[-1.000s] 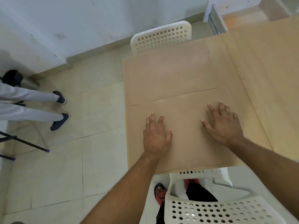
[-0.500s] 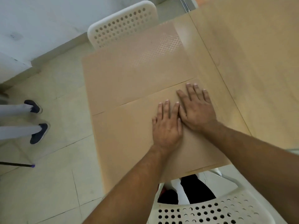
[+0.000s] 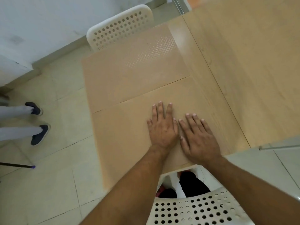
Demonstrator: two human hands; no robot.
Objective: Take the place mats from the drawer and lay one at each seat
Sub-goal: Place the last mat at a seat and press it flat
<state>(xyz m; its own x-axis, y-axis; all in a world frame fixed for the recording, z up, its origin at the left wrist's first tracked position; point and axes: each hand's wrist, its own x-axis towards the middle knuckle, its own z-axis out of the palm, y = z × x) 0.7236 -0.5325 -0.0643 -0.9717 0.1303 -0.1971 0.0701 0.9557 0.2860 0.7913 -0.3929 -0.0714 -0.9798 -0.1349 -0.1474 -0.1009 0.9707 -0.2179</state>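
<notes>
Pale table [image 3: 243,62] carried both mats. My left hand [image 3: 162,129] and right hand [image 3: 198,137] lay flat, fingers straight, side by side on the near mat [image 3: 126,137], pressing it smooth, I judged, before the chair [image 3: 194,208] under my wrists. Beyond my fingertips the far mat [image 3: 129,75] lay edge to edge with it.

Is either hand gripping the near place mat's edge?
No, the left hand and right hand lie flat on the near place mat.
</notes>
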